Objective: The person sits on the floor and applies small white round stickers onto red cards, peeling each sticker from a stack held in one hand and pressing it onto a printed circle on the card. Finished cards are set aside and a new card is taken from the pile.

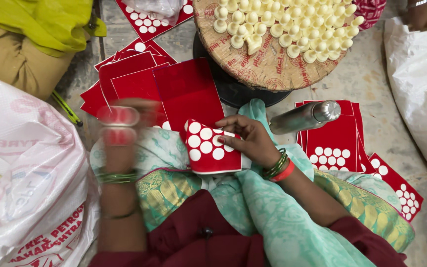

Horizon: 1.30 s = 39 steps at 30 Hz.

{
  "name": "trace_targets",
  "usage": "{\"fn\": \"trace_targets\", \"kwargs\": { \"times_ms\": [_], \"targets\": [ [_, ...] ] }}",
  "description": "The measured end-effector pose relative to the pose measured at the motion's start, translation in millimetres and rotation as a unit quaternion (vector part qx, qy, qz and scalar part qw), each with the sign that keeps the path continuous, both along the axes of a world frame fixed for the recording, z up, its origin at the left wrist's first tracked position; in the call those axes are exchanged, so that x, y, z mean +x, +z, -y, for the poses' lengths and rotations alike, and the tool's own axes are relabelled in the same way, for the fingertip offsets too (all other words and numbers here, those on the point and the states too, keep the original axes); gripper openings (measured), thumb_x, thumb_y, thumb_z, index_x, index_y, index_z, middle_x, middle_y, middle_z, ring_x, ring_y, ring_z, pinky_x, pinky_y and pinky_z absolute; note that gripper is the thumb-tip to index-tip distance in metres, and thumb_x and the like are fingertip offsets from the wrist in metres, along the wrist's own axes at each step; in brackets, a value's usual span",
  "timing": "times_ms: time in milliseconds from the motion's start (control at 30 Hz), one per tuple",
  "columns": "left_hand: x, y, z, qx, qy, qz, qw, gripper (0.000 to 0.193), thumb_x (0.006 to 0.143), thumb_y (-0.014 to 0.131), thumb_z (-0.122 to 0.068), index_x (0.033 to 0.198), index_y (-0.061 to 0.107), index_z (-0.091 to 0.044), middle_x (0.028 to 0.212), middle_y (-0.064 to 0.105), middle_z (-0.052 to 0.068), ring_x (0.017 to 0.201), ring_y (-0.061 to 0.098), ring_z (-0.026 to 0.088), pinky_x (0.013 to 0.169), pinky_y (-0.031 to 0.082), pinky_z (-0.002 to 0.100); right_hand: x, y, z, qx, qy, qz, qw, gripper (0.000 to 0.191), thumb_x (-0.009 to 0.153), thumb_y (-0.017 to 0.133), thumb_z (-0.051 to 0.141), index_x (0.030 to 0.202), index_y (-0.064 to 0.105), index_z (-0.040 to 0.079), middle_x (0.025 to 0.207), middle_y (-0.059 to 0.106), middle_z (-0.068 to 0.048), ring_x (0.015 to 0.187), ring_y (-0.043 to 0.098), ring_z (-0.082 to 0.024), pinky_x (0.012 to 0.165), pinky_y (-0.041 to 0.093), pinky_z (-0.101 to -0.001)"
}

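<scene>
Fingers (231, 129) of right hand (250, 141) pinch red dotted card (208, 148) over lap; left hand (119, 121) blurred, grip unclear, near red card stack (139, 81). Risk: loose pinch, card slips onto floor.

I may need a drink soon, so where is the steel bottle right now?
In the head view the steel bottle lies on its side to the right, on a stack of red cards, just beyond the right hand.
</scene>
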<state>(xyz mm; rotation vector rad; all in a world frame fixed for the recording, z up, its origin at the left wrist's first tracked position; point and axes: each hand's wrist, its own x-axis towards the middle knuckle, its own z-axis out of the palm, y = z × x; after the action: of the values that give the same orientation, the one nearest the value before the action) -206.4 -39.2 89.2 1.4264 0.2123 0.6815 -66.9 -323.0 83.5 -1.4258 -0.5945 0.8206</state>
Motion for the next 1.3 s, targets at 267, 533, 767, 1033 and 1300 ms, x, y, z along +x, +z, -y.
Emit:
{"fn": "trace_targets", "kwargs": {
  "times_ms": [267, 533, 767, 1033, 1300],
  "targets": [
    [-182.2, -28.0, -188.4, 0.145, 0.471, -0.451, 0.744, 0.026, 0.095, 0.063, -0.025, 0.114, 0.063, -0.008, 0.107, 0.072, 0.010, 0.097, 0.070, 0.021, 0.087, 0.057, 0.033, -10.9, 17.0, 6.4, 0.023, -0.049, 0.157, 0.986, 0.034, 0.091, 0.080, 0.003, 0.123, 0.070, -0.001, 0.109, 0.071, -0.006, 0.102, 0.065, -0.012, 0.095, 0.054, -0.0296],
    [-46.6, -11.2, -24.1, -0.068, 0.030, -0.051, 0.996, 0.027, 0.105, 0.044, -0.029, 0.120, 0.057, -0.011, 0.108, 0.072, 0.012, 0.096, 0.070, 0.022, 0.087, 0.055, 0.033, -16.7, 43.8, 10.5, -0.001, -0.100, 0.468, 0.878, 0.042, 0.082, 0.088, 0.015, 0.118, 0.068, 0.006, 0.103, 0.070, -0.009, 0.092, 0.065, -0.023, 0.082, 0.050, -0.0331],
    [31.5, -28.7, 87.2, -0.128, -0.250, -0.248, 0.927, 0.035, 0.104, 0.069, -0.028, 0.103, 0.075, 0.007, 0.091, 0.073, 0.010, 0.080, 0.064, 0.012, 0.070, 0.052, 0.028, -21.0, 61.8, 11.5, 0.031, -0.047, 0.617, 0.785, 0.039, 0.089, 0.088, 0.016, 0.119, 0.064, 0.012, 0.097, 0.068, 0.000, 0.093, 0.067, -0.019, 0.088, 0.046, -0.0379],
    [38.6, 13.8, 83.1, -0.189, -0.229, -0.179, 0.938, 0.030, 0.089, 0.075, -0.013, 0.115, 0.069, 0.000, 0.104, 0.077, 0.007, 0.094, 0.075, 0.015, 0.082, 0.062, 0.031, -3.5, 50.9, 7.9, -0.004, -0.097, 0.395, 0.913, 0.053, 0.095, 0.071, 0.010, 0.143, 0.050, 0.004, 0.139, 0.051, -0.015, 0.131, 0.051, -0.027, 0.111, 0.042, -0.0399],
    [47.8, -5.6, 86.2, -0.103, -0.241, -0.205, 0.943, 0.034, 0.081, 0.082, -0.010, 0.111, 0.071, 0.003, 0.100, 0.079, 0.010, 0.087, 0.077, 0.016, 0.075, 0.065, 0.031, 8.2, 4.8, 2.3, 0.083, -0.095, -0.033, 0.992, 0.032, 0.101, 0.064, 0.007, 0.131, 0.054, 0.004, 0.126, 0.064, -0.004, 0.116, 0.059, -0.010, 0.103, 0.049, -0.0292]
  ]
}}
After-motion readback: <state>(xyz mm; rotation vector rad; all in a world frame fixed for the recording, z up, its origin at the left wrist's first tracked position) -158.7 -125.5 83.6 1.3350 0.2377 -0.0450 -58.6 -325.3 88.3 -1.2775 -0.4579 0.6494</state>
